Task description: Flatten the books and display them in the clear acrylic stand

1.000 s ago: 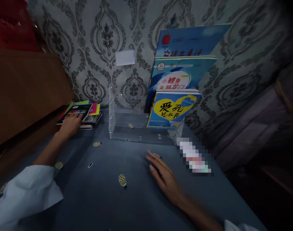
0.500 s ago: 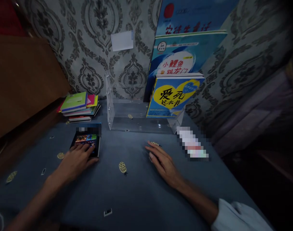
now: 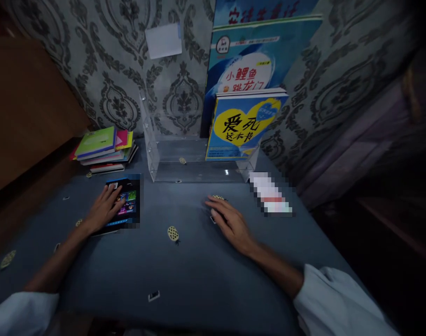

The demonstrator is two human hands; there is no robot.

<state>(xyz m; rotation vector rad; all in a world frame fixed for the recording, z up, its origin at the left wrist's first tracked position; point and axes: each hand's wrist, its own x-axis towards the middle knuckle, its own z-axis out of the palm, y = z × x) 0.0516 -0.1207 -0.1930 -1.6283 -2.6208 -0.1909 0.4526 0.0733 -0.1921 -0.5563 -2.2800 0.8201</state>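
My left hand [image 3: 102, 210] rests with fingers spread on a dark book [image 3: 131, 215] lying on the left of the table; part of its cover is pixelated. On the bare cloth right of the middle lies my right hand [image 3: 232, 224], palm down, fingers extended and holding nothing. Beyond the hands stands a clear acrylic rack [image 3: 193, 176]. A blue book with a yellow heart [image 3: 246, 126] leans in its right side, in front of a teal book [image 3: 261, 51] and another blue book [image 3: 268, 13].
A stack of small books [image 3: 99, 145] sits at the back left. Beside the rack's right end is a pixelated pale item [image 3: 271, 193]. The grey-blue table [image 3: 199, 280] meets a patterned wall bearing a white card [image 3: 164, 41]. A brown panel [image 3: 31, 107] stands at left.
My left hand has shifted up and left over the dark book, whose cover now shows more. The camera view has tilted slightly, and my right hand keeps nearly the same place on the table.
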